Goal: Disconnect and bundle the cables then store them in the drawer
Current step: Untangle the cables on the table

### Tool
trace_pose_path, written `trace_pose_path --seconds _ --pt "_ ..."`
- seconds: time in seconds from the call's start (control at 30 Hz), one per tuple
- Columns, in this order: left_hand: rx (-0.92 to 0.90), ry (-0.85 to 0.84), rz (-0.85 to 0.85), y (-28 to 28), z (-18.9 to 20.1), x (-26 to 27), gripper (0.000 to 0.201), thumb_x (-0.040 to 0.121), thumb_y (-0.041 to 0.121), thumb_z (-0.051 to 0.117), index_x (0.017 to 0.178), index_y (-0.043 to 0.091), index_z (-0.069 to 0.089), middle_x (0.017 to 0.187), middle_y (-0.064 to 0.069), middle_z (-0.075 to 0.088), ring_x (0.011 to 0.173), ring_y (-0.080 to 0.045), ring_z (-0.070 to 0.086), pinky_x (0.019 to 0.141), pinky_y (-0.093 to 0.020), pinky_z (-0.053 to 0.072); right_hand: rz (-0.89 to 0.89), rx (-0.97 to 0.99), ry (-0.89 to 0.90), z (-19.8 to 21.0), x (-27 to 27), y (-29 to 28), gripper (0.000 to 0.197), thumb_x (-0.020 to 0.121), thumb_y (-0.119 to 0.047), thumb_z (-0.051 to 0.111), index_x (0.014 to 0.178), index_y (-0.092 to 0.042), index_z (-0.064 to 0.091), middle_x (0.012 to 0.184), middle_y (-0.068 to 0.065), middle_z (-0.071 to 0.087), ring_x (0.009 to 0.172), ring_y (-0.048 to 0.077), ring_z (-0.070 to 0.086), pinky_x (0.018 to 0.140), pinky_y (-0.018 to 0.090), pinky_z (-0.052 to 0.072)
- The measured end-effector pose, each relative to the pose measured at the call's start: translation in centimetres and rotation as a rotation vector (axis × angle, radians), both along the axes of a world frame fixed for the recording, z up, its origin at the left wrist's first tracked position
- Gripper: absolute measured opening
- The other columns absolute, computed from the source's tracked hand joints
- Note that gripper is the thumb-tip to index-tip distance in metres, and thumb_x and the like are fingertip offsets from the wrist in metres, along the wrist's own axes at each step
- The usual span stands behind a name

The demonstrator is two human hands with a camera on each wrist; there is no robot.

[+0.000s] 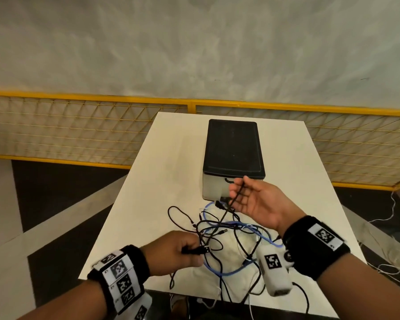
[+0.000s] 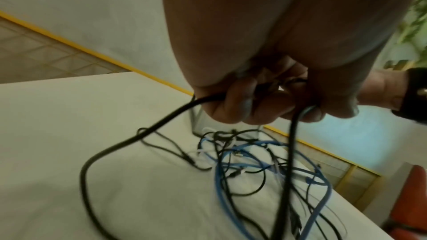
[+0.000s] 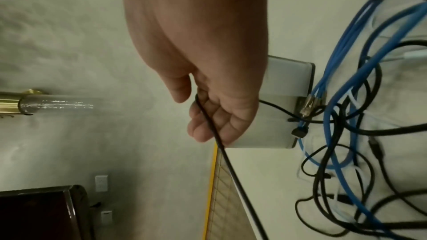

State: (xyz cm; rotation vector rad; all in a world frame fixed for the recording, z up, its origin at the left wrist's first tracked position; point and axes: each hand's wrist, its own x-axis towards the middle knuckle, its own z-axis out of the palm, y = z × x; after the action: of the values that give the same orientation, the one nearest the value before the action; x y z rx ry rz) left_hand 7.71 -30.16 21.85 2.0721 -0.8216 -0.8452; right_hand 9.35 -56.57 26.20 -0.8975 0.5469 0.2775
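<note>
**Desk:** What step is this?

**Photographer:** Untangling. The left hand (image 1: 180,250) grips a black cable (image 1: 226,210) near its plug, fingers (image 2: 233,105) curled tight round it. The right hand (image 1: 254,199), raised at about one o'clock from the left, lets the same cable run across its loosely spread fingers (image 3: 208,121), the thumb resting near it; it looks draped there rather than pinched.

**Desk:** And the rest of the cables?

**Photographer:** A tangle of cables (image 1: 231,229), black, white and a blue cable (image 1: 231,271), lies on the white bench (image 1: 148,181), just in front of the drawer box (image 1: 233,151) at twelve o'clock. The drawer looks closed.

**Desk:** Next?

**Photographer:** Likely drawing the black cable free of the heap, then coiling it. A slow pull seems wise; it crosses several loops and could drag the pile along.
</note>
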Motion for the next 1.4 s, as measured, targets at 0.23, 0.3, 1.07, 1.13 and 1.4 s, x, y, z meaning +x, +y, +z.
trace_pose_path --seconds 0.23,0.3,1.07,1.13,1.4 --pt "0.187 0.037 -0.125 3.8 -2.1 -2.3 0.038 0.08 0.036 0.07 0.059 0.028 0.039 0.059 0.011 0.044 0.058 0.001 0.041 0.058 -0.02 0.031 -0.217 0.025 -0.002 -0.1 1.2 -2.9 0.03 0.104 -0.021 0.038 0.087 -0.011 0.061 0.072 0.005 0.074 0.063 0.016 0.071 0.072 0.035 0.057" --pt "0.238 0.058 -0.119 5.1 -2.4 -2.6 0.038 0.079 0.038 0.07 0.059 0.028 0.039 0.06 0.009 0.042 0.059 0.002 0.042 0.058 -0.02 0.03 -0.196 -0.016 0.007 0.0 1.7 -3.1 0.031 0.105 -0.021 0.038 0.089 -0.01 0.062 0.073 0.006 0.074 0.064 0.017 0.072 0.077 0.037 0.055" --pt "-0.057 -0.033 0.63 3.7 -0.8 3.6 0.03 0.076 0.022 0.082 0.064 0.013 0.056 0.058 0.006 0.047 0.054 -0.005 0.043 0.057 -0.023 0.037 0.021 -0.108 0.097 -4.7 0.2 -0.6 0.009 0.101 -0.012 0.049 0.1 -0.012 0.059 0.114 0.016 0.069 0.106 0.031 0.067 0.098 0.058 0.046" --pt "-0.116 -0.091 0.573 -0.9 -0.1 5.1 0.03 0.079 0.027 0.078 0.068 0.007 0.059 0.06 0.005 0.053 0.056 -0.008 0.047 0.06 -0.026 0.039 0.046 -0.08 0.087 -4.7 0.1 0.2 0.008 0.1 -0.012 0.051 0.099 -0.011 0.059 0.114 0.016 0.07 0.104 0.031 0.067 0.1 0.058 0.043" --pt "-0.201 -0.001 0.425 -11.1 -1.1 4.9 0.016 0.081 0.019 0.072 0.073 0.007 0.064 0.068 -0.001 0.062 0.063 -0.011 0.056 0.067 -0.033 0.049 0.04 0.016 0.074 -4.5 0.0 1.6 0.024 0.102 -0.022 0.046 0.104 -0.006 0.063 0.093 0.015 0.071 0.078 0.026 0.071 0.073 0.044 0.058"
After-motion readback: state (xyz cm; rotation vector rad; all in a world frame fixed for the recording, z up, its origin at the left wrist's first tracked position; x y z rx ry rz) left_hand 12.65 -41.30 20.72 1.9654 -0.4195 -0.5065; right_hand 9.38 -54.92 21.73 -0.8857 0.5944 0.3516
